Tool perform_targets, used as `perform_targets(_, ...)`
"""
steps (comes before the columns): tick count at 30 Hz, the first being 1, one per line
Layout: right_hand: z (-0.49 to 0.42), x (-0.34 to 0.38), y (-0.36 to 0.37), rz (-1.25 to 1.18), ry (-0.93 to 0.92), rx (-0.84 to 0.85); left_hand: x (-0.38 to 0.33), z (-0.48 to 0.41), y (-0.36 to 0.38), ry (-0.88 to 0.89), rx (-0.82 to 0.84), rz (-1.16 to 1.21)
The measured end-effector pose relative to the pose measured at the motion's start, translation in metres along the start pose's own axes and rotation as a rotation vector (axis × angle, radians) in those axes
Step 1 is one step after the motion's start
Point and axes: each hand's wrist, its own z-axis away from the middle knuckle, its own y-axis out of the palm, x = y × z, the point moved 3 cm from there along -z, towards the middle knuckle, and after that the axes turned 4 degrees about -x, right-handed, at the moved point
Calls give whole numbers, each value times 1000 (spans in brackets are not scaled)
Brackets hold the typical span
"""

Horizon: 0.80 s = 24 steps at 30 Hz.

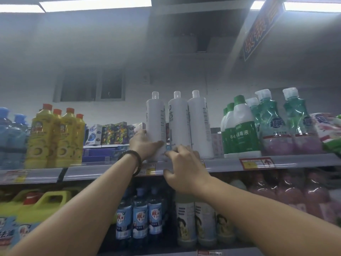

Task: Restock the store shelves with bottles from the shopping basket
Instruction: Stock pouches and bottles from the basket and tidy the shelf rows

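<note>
On the top shelf (227,164), my left hand (144,145) clasps the leftmost white bottle (156,119), my right hand (186,169) curled at the middle white bottle (178,122); whether it grips, I cannot tell.

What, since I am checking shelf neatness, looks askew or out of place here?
A soft pouch at the right end of the top shelf lies slanted beside upright green bottles. The white bottles show labels turned sideways.

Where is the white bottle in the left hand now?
Head view, centre: the white bottle stands on the upper shelf, leftmost of three alike, gripped by the left hand, with printed boxes to its left.
</note>
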Motion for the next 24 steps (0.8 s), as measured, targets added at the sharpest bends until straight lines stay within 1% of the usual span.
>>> perform_targets(2, 4, 1, -6, 4, 12, 3, -1, 9, -8, 18, 10, -69)
perform_targets(5, 11, 3, -11, 13, 48, 18, -2, 31, -27, 114, -44, -168)
perform_targets(8, 21, 7, -14, 0, 74, 12, -3, 63, -42, 202, -78, -166)
perform_targets(11, 39, 11, -12, -38, 94, -6, 0, 108, -49, 313, -67, -162)
perform_targets(13, 58, 14, -8, -95, 119, -2, 10, 145, -53, 346, -36, -150)
perform_targets(16, 99, 22, 6, -205, 171, 2, 43, 204, -53, 317, 61, -169)
perform_targets(18, 132, 28, 21, -267, 211, 32, 74, 244, -47, 264, 149, -195)
perform_targets(21, 188, 37, 55, -346, 259, 136, 120, 306, -38, 143, 246, -169)
perform_targets(24, 249, 41, 92, -427, 367, 241, 168, 367, -27, 13, 306, -128)
